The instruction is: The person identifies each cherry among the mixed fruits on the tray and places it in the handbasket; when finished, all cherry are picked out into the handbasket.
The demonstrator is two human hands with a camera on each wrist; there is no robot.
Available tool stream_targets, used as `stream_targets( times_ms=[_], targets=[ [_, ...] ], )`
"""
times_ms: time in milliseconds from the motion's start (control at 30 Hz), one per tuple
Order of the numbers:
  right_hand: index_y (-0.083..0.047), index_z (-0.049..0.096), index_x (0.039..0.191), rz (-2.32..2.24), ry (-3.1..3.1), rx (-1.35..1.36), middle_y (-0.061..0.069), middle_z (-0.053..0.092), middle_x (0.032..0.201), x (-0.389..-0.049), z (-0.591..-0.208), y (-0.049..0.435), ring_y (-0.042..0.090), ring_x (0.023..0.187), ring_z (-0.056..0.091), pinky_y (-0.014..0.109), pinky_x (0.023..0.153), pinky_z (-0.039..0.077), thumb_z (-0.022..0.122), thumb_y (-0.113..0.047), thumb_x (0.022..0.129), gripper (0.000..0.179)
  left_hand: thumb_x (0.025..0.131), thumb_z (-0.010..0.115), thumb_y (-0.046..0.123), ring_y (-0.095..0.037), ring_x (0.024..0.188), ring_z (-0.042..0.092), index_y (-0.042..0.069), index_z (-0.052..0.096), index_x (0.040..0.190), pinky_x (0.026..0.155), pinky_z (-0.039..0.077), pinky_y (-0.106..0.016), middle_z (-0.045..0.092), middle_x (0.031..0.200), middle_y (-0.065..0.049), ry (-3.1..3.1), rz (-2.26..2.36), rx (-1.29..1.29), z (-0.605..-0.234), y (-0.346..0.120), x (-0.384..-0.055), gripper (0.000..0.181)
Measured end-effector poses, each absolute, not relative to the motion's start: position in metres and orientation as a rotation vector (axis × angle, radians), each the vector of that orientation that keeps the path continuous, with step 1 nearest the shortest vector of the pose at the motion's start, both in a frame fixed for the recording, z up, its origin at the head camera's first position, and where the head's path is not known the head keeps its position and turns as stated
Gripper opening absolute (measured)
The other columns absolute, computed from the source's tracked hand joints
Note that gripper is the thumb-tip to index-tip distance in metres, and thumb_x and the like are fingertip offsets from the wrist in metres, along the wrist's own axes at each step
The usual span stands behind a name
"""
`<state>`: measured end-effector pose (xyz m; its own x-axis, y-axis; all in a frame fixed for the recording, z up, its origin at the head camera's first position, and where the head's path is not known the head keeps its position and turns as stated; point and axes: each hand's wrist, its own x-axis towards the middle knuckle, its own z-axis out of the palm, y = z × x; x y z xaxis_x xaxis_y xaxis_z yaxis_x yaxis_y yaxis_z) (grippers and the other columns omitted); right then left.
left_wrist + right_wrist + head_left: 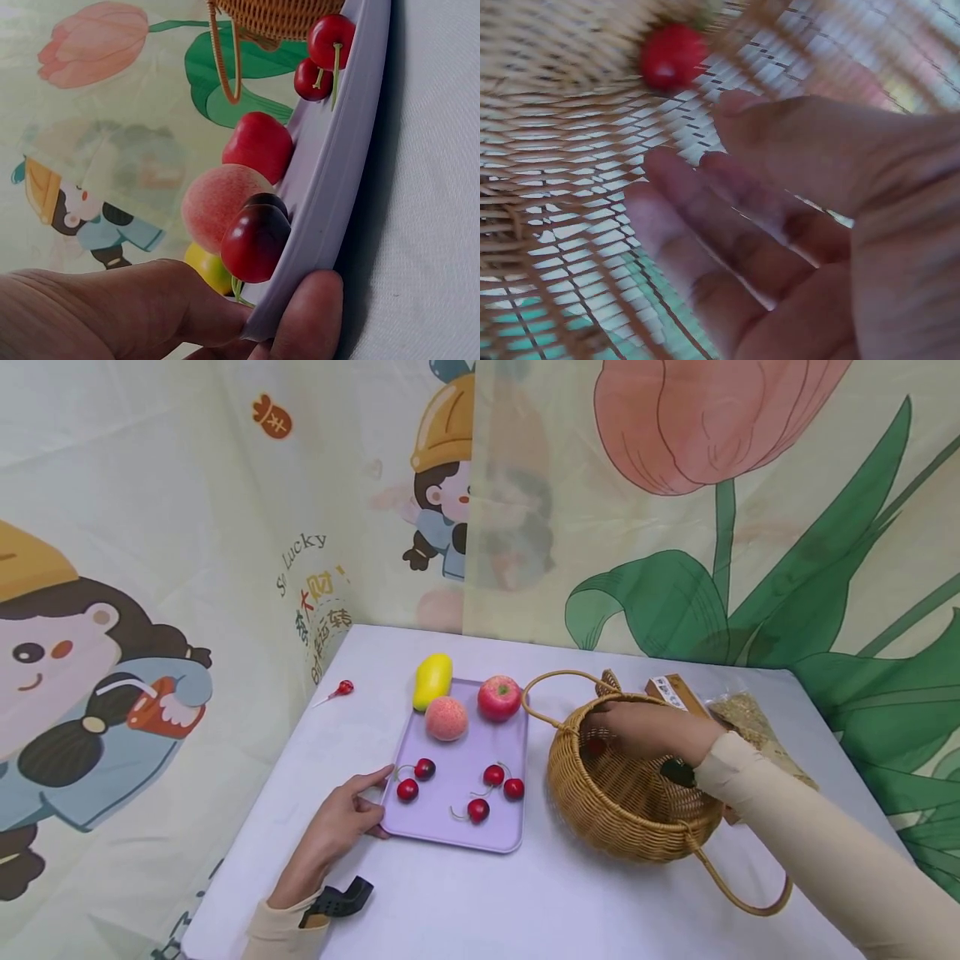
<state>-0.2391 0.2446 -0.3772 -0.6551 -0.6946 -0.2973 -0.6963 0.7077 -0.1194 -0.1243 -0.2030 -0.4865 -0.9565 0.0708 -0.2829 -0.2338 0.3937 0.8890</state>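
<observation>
My left hand (339, 821) holds the left edge of a lilac tray (450, 777); in the left wrist view its thumb and a finger pinch the tray's rim (330, 202). On the tray are an apple (498, 699), a peach (446, 719) and several cherries (477, 811). A yellow mango (432, 682) lies at its far left corner. My right hand (648, 728) reaches inside a wicker basket (600, 806). Seen from the right wrist, its fingers are loosely bent with nothing between them, near a small round red fruit (673, 57) against the woven wall.
A red lollipop (344, 687) lies on the white table at the left. Behind the basket are a brown box (678, 692) and a clear bag of dry grains (750, 718). One basket handle (757, 910) hangs toward the front, another leans over the tray's side. Printed curtains surround the table.
</observation>
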Motion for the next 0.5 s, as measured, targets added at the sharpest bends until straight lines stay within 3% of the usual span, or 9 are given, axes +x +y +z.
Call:
stream_targets(
  times_ms=[233,500],
  targets=[
    [-0.013,0.066,0.142,-0.202,2.684,-0.984,0.010,0.066,0.146,-0.208,-0.340,0.257,0.037,0.139,0.060,0.055,0.109,0.055,0.065,-0.003,0.102,0.041,0.093,0.064,-0.007,-0.021,0.070,0.075,0.008,0.051,0.158,0.068,0.051,-0.024,0.057,0.145,-0.024,2.408,1.574,-0.111,-0.485,-0.203,-0.128,0.068],
    [-0.023,0.069,0.133,-0.318,2.839,-0.950,-0.002,0.068,0.133,-0.165,-0.312,0.249,0.017,0.117,0.069,0.037,0.090,0.064,0.069,-0.011,0.102,0.033,0.094,0.062,-0.008,-0.020,0.071,0.074,0.010,0.051,0.159,0.066,0.049,-0.025,0.055,0.148,-0.023,2.378,1.569,-0.144,-0.490,-0.206,-0.127,0.069]
  ],
)
